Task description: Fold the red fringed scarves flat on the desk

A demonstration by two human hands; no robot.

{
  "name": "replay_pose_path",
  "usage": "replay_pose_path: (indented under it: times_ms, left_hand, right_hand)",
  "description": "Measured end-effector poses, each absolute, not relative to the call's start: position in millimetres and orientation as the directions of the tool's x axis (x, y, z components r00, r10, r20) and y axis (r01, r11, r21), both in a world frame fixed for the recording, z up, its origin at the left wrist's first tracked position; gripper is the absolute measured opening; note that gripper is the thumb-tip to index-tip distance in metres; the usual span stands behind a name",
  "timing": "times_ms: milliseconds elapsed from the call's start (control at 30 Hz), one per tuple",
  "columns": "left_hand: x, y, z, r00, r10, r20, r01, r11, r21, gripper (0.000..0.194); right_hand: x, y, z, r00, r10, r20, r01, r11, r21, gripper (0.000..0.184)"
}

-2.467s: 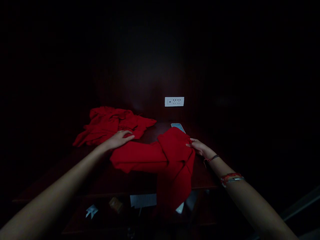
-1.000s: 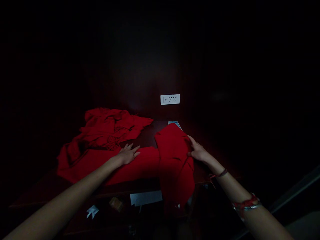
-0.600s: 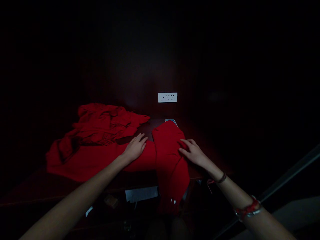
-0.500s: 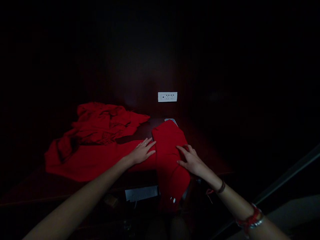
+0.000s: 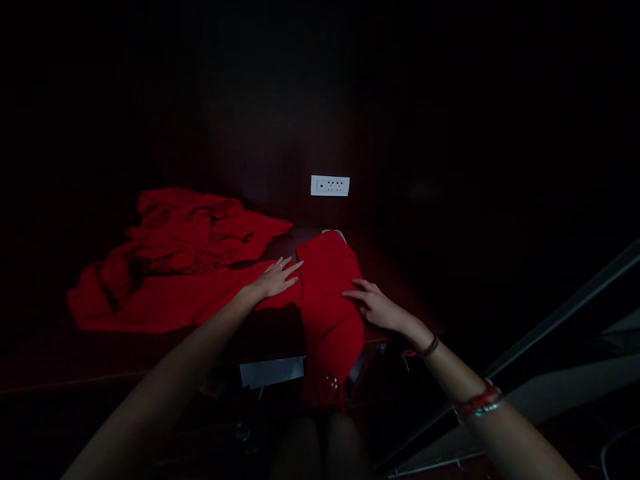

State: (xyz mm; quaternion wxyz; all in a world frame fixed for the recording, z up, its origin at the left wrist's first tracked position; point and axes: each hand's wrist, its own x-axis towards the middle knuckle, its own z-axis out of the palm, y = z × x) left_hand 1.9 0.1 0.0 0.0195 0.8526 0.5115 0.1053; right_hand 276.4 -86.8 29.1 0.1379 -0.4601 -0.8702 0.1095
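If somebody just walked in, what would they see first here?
Probably the bright red, fringed cloth, spread over the dark reddish table and drooping past its front edge. The left hand lies on it, the right hand at its right edge. Next, perhaps, the white rectangular socket on the dark wall behind.

The red cloth (image 5: 215, 285) looks soft and matt to me, smooth in its near stretch, rumpled far left, stringy at the near right fringe (image 5: 325, 392). Dark worktop (image 5: 281, 249) and far wall (image 5: 280, 153) carry a dim gloss, like varnished wood. The socket plate (image 5: 330, 186) is smooth white plastic; the bangle (image 5: 487, 409) at near right gleams like metal.
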Motion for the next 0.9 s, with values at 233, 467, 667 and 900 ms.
replay_pose_path:
  times_ms: [233, 467, 667, 900]
  left_hand:
    - [13, -36, 1, 0.769, 0.596, 0.233, 0.579, -0.803, 0.14, 0.038]
    - [7, -40, 7, 0.747, 0.652, 0.129, 0.626, -0.755, 0.194, 0.037]
    - [10, -41, 6, 0.713, 0.688, 0.137, 0.644, -0.719, 0.261, 0.037]
    - [19, -28, 12, 0.663, 0.69, 0.291, 0.655, -0.723, 0.221, 0.039]
  right_hand:
    - [275, -119, 36, -0.772, 0.612, 0.173, 0.6, 0.791, -0.123, 0.025]
    - [304, -114, 46, -0.798, 0.592, 0.118, 0.537, 0.785, -0.309, 0.027]
    - [316, -129, 51, -0.811, 0.584, -0.031, 0.518, 0.692, -0.502, 0.033]
    - [304, -88, 55, -0.549, 0.835, 0.013, 0.725, 0.484, -0.489, 0.027]
